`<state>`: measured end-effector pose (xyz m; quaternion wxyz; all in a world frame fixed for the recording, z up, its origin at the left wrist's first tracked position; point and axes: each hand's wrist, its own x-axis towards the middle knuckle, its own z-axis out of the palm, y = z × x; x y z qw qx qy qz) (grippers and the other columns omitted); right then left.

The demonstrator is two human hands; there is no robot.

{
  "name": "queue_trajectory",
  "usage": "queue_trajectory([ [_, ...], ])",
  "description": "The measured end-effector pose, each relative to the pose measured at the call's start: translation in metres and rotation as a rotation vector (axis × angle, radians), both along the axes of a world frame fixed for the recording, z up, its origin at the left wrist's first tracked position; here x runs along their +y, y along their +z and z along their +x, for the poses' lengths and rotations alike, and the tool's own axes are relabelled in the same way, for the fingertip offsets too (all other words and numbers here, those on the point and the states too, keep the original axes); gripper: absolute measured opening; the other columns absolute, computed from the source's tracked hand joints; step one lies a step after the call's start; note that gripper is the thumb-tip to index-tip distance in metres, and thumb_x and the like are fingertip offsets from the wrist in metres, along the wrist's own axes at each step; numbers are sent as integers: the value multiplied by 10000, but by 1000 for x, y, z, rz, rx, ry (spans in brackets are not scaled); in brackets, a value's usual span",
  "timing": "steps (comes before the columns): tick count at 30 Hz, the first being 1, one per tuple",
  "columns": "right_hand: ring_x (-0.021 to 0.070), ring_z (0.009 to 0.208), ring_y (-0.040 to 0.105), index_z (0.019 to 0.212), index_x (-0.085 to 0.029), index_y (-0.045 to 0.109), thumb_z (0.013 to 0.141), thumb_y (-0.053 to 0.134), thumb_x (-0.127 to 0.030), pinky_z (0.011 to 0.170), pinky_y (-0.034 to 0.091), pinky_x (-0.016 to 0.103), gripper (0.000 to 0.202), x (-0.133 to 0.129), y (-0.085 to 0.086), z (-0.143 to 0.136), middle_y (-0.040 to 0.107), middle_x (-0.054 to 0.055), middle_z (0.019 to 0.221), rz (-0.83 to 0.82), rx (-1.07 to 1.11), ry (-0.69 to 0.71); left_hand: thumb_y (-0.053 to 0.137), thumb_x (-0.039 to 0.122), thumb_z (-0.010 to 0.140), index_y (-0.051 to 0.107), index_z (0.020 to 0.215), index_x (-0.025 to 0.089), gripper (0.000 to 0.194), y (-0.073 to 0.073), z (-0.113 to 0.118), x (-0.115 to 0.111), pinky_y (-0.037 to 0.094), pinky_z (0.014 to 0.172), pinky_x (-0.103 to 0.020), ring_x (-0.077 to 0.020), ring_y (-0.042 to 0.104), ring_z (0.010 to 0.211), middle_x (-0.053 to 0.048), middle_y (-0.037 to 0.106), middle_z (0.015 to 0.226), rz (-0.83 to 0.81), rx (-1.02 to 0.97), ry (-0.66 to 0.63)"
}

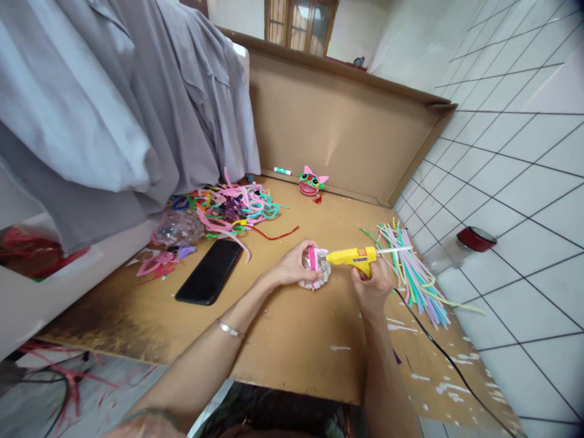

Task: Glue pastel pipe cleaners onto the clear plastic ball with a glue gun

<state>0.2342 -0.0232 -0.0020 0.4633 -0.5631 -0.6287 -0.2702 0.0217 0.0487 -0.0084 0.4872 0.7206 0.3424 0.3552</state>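
Note:
My left hand (297, 263) is wrapped round a small clear plastic piece (322, 281) that carries a pink and white band (313, 258). In my right hand (373, 285) is a yellow hot glue gun (356, 257), its nozzle pointing left and touching or very near the band. A clear glue stick (395, 249) sticks out of the gun's back end. The fingers of my left hand are partly hidden behind the plastic piece. A black cord (438, 347) runs from near my right hand toward the lower right.
A black phone (210, 272) lies left of my hands. Behind it are tangled pipe cleaners (237, 201) and a clear plastic piece (179, 227). Pastel pipe cleaners (417, 280) lie at right, near a red-lidded jar (472, 240). A decorated animal-face craft (311, 181) and a marker (282, 171) sit by the cardboard wall (337, 121).

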Motion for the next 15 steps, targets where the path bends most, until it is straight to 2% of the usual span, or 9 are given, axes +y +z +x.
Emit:
queue_trajectory([
  [7, 163, 659, 516, 816, -213, 542, 791, 541, -149, 603, 396, 267, 68, 0, 1, 0, 532, -1, 732, 7, 4, 12, 809, 297, 577, 494, 1097, 208, 615, 0, 0, 0, 428, 675, -238, -136, 522, 742, 45, 561, 837, 1, -8, -15],
  [15, 173, 693, 519, 836, -207, 551, 816, 540, -175, 618, 401, 270, 39, -1, 1, 1, 528, 7, 742, 0, 3, 12, 815, 309, 557, 489, 1098, 202, 641, 2, 1, -1, 421, 668, -240, -130, 505, 726, 46, 549, 831, -20, -7, -12],
])
